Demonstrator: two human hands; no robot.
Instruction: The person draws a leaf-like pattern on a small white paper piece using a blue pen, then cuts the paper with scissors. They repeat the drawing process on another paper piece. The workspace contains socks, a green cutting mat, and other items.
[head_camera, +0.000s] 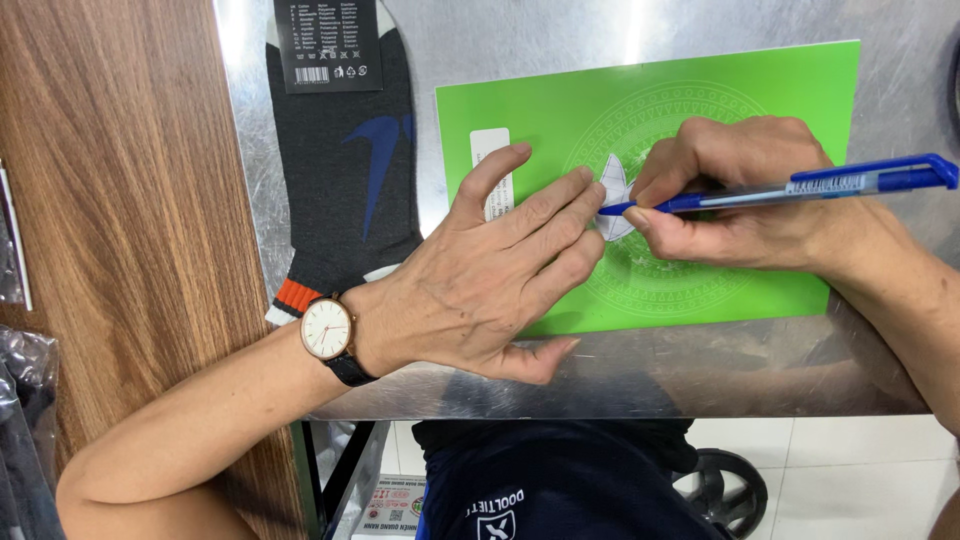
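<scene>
Fingers of the left hand (500, 285) lie flat, pressing a small white paper cutout (613, 195) at the middle of the green sheet (760, 100) (a dark sock (345, 170) lies just left of it), while the right hand (740, 195) pinches a blue pen (800, 188), tip at the cutout.

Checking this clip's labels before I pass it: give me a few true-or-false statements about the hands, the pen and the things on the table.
1. The right hand holds a blue pen. True.
2. The pen tip is on the sock. False: it meets a small white star-shaped paper on the green sheet.
3. The left hand presses fingers on the white paper. True.
4. The watch is on the right wrist. False: it is on the left wrist.
5. The green sheet lies on the wooden surface. False: it lies on the metal table.
</scene>
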